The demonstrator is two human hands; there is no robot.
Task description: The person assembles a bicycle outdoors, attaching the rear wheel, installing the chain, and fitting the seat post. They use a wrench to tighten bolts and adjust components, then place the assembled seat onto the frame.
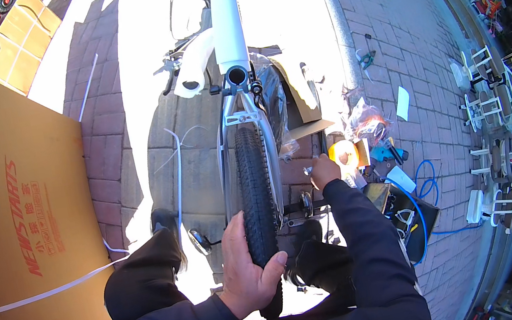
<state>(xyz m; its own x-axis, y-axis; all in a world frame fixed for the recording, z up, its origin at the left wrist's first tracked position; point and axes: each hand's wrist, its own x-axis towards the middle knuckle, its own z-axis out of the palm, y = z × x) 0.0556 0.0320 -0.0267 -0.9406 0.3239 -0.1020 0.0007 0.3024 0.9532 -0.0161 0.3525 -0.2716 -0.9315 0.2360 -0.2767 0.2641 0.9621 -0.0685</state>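
A bicycle frame (228, 31) with a wide pale tube stands in front of me, its black knobby tyre (252, 181) pointing toward my body. Across the near part of the tyre lies my left hand (248, 271), fingers along its left side and thumb over to the right, gripping the wheel. My right hand (325, 172) is closed to the right of the wheel, beside a roll of yellow tape (343, 154). A small silver end (308, 170) pokes out of that fist; the rest of it is hidden. Pedals (200, 241) show low on both sides.
A large brown carton (23, 201) stands at the left with a white strap. To the right lie a blue power tool (386, 153), a blue hose (425, 181), an open black case (412, 228) and plastic wrap (369, 123). White stools (487, 112) line the far right.
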